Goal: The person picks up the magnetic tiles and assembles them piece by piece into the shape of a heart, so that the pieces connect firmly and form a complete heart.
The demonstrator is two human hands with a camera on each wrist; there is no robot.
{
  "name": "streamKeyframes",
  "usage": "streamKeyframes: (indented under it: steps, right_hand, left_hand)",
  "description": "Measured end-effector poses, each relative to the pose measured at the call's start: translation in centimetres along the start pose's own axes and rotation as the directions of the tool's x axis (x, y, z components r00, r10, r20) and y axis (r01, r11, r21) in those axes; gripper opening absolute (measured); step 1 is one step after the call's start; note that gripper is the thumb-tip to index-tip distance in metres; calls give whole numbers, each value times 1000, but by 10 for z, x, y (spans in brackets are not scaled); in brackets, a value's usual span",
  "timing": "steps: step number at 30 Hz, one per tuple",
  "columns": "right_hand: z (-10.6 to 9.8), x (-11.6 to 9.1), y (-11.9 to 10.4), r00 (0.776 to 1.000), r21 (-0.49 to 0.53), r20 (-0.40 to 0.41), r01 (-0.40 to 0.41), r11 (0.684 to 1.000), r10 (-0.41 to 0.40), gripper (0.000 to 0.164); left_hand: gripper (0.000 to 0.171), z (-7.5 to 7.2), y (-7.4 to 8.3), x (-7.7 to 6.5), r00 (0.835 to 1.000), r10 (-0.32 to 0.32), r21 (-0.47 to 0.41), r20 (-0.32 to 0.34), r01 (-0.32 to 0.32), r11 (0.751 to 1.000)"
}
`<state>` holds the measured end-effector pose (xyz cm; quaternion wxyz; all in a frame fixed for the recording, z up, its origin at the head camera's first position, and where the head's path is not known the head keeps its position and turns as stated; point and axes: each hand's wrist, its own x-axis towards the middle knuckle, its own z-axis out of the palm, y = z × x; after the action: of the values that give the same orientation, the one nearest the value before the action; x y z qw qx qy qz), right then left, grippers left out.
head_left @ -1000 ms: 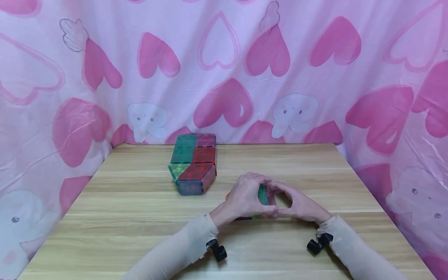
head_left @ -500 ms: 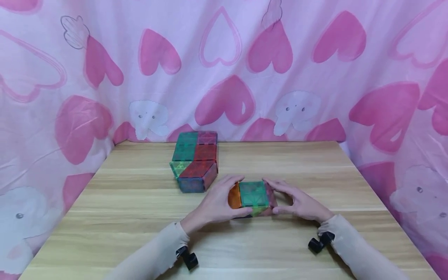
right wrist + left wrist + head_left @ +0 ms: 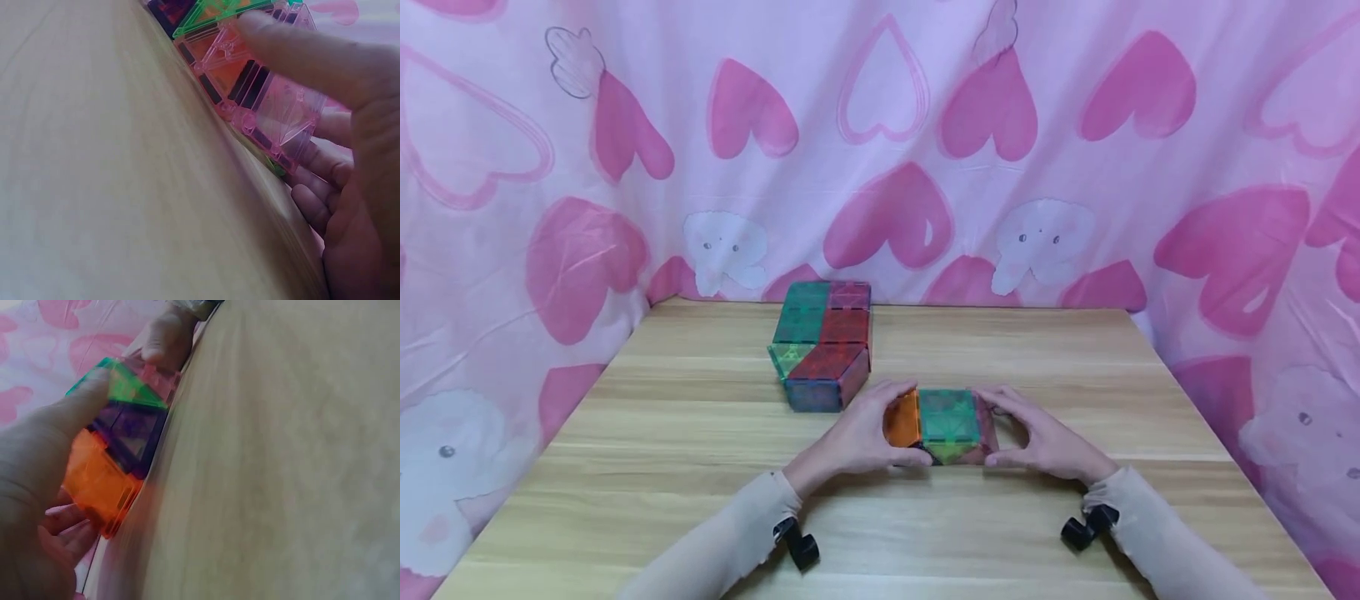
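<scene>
A low block of magnetic tiles (image 3: pixel 950 414) stands on the table, green on top, with a yellow-green triangle at its near side. My left hand (image 3: pixel 859 433) holds its left end, thumb at the front and fingers behind, round an orange tile (image 3: pixel 97 478). Between the orange and green parts, the left wrist view shows a purple tile (image 3: pixel 128 428). My right hand (image 3: pixel 1051 440) grips the other end, thumb and fingers on either side of a clear pink tile (image 3: pixel 294 112). The far fingers are partly hidden behind the block.
A larger magnetic tile structure (image 3: pixel 842 325), green, red and purple on top with a bluish front, stands farther back to the left. The wooden table (image 3: pixel 700 442) reaches back to a pink curtain (image 3: pixel 880 208) printed with hearts. Each wrist wears a black camera mount.
My left hand has moved left, from over the block's top to its left end, uncovering the green and orange tiles. My right hand stays at the right end. The head view shifts slightly.
</scene>
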<state>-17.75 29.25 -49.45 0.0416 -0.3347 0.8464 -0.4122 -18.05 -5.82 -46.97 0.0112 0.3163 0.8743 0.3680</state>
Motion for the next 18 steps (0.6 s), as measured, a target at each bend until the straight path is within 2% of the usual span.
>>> streamKeyframes:
  steps: [5, 9, 14, 18]
  right_hand:
    - [0, -2, 2, 999, 5, -31, -22, 1000, 22, 89]
    - [1, 0, 3, 998, 46, -60, -1, 999, 4, 91]
    - [3, 3, 3, 995, 126, -77, 65, 990, -56, 108]
    - [7, 3, 0, 993, 161, -88, 91, 983, -78, 122]
  left_hand:
    - [104, -2, -1, 2, 999, 19, 98, 45, -23, 995]
    - [104, 0, 1, 4, 997, 72, 103, -5, -71, 992]
    - [105, 5, 1, 8, 984, 157, 102, -81, -149, 984]
    - [107, 6, 0, 9, 976, 200, 107, -90, -190, 976]
